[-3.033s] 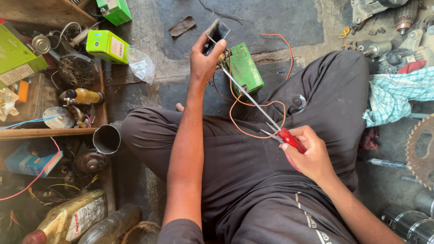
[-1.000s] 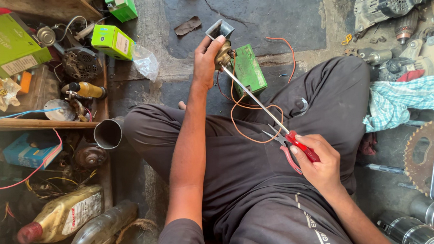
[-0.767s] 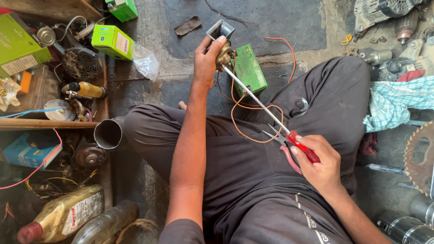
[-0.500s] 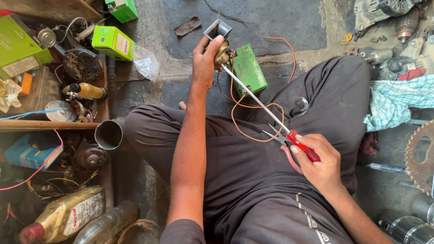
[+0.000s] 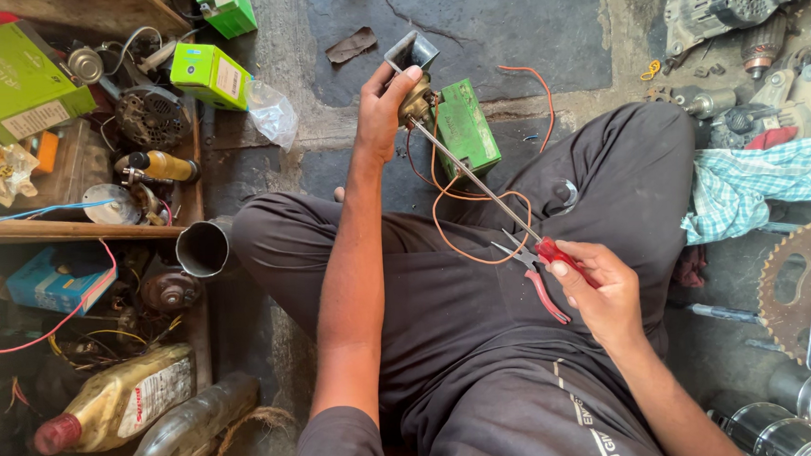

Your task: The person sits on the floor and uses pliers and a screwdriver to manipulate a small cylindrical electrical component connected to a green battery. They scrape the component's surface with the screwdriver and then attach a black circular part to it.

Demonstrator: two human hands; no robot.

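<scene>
Left hand: our left hand [image 5: 383,118] is stretched to the far middle of the scene, fingers closed around a small metal part [image 5: 413,75] with a brassy coil body and a grey bracket on top.

Right hand: our right hand [image 5: 598,287] sits near the right knee, closed on the red handle of a long screwdriver [image 5: 487,189].

Screwdriver: its thin shaft runs from the right hand up and to the left, and the tip meets the small metal part just beside the left thumb.

Pliers: red-handled pliers [image 5: 533,272] lie on the dark trousers, touching or just left of the right hand; we cannot tell whether any finger holds them.

Battery and wire: a green battery [image 5: 464,128] lies on the stone floor just right of the held part, with an orange wire [image 5: 478,206] looping from there down over the lap.

How far along: we judge the work to be mid-way; the tool is engaged on the part, which is in one piece as far as we can see, and no screw or loosened piece shows near it.

Still open: whether the tip is seated in a screw is too small to tell.

Left side: green boxes [image 5: 211,73] and oil bottles [image 5: 119,400] sit among shelf clutter.

Right side: a checked cloth [image 5: 755,186] lies by a sprocket [image 5: 793,291].
</scene>
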